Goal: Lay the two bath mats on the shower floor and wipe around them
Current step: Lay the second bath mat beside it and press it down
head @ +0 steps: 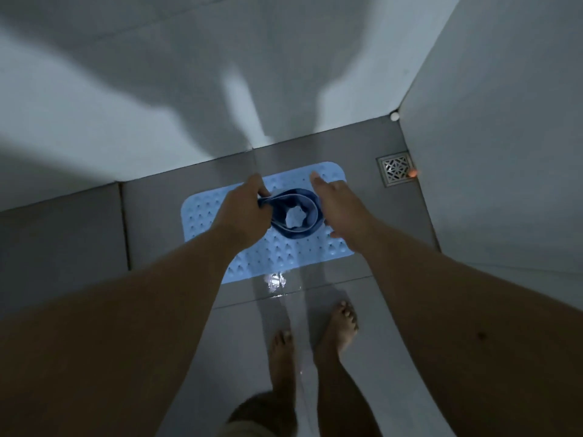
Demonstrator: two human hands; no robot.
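Observation:
A light blue bath mat (277, 250) with raised bumps lies flat on the grey shower floor, close to the back wall. Above it I hold a second, dark blue mat (296, 216), rolled into a loose tube seen end-on. My left hand (244, 206) pinches the outer edge of the roll at its left side. My right hand (334, 200) is against the right side of the roll with fingers stretched out straight. The hands and the roll hide the middle of the lying mat.
A square metal drain (396, 168) sits in the floor's right corner, with a small orange spot beside it. White walls close in behind and to the right. My bare feet (312, 339) stand on wet, shiny tiles in front of the mat.

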